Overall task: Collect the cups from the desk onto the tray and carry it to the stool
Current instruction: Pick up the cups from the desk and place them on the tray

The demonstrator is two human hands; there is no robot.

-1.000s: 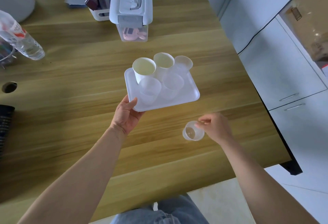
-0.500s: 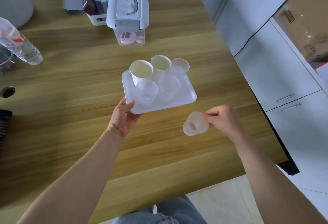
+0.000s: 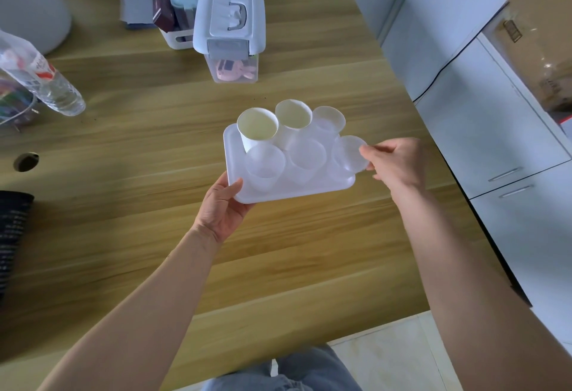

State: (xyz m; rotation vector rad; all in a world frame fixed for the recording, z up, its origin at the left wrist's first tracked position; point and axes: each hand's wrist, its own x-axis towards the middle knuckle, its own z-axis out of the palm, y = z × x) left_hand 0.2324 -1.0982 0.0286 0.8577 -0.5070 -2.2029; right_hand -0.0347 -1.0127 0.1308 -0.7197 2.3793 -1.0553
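Observation:
A translucent white tray (image 3: 291,197) lies on the wooden desk, and my left hand (image 3: 223,205) grips its near left corner. Two white paper cups (image 3: 257,126) stand at the tray's back left, with a frosted plastic cup (image 3: 328,121) beside them. Two more frosted cups (image 3: 265,163) stand in the front row. My right hand (image 3: 394,161) pinches the rim of another frosted cup (image 3: 348,155), which sits at the tray's front right corner.
A lidded clear storage box (image 3: 230,34) and a white organiser (image 3: 175,16) stand at the back of the desk. A water bottle (image 3: 43,81) lies at the left, a black cup (image 3: 12,223) at the left edge. White cabinets (image 3: 495,130) stand to the right.
My right hand has carried the frosted cup from the desk in front of the tray up onto the tray's front right corner. My left hand has kept its hold on the tray.

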